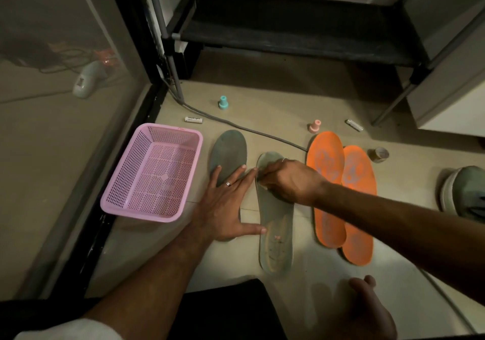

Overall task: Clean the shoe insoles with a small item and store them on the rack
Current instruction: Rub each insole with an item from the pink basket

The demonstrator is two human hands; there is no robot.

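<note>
Two grey-green insoles lie on the floor. My left hand point(227, 203) rests flat, fingers spread, on the left insole point(227, 153), its thumb touching the edge of the right one point(275, 224). My right hand point(286, 179) is curled over the toe half of the right insole, pinching a small pale item against it; the item is mostly hidden. Two orange insoles point(338, 195) lie overlapped to the right. The black shoe rack point(288, 30) stands at the back.
A pink perforated basket point(152, 171) sits to the left. On the floor lie a teal cap point(223, 103), a pink cap point(315, 126), two batteries point(193, 120), a tape roll point(378, 154), a grey cable point(236, 124) and a grey shoe point(464, 190). My foot point(367, 310) is near.
</note>
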